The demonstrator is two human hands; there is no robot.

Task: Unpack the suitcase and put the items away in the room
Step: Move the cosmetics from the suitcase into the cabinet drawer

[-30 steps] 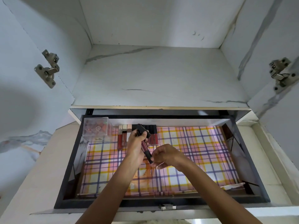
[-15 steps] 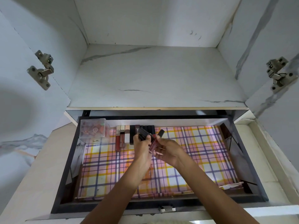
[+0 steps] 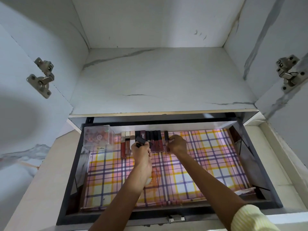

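Your right hand (image 3: pixel 177 144) pinches a tube (image 3: pixel 166 139) near its lower end, cap toward the back wall. It's at the right end of the row (image 3: pixel 155 141), which runs along the back of the drawer (image 3: pixel 70 177). The tube sits just beside the last one in the row. Your left hand (image 3: pixel 141 153) is curled round spare tubes (image 3: pixel 140 140), black caps poking out the top; can't tell the count.

Handling, my read: the tubes are light, rigid, smooth plastic, so they're likely slippery and may skid on the liner (image 3: pixel 210 157). Grip the barrel, not the cap, since a cap could pull off. Lay each one flat against its neighbour so the row holds it.

Room: the liner is open to the right of the row and all across the front. The clear box (image 3: pixel 98 137) blocks the left, near the row's left end. The shelf (image 3: pixel 158 80) edge sits above the drawer's back, so come in low from the front.
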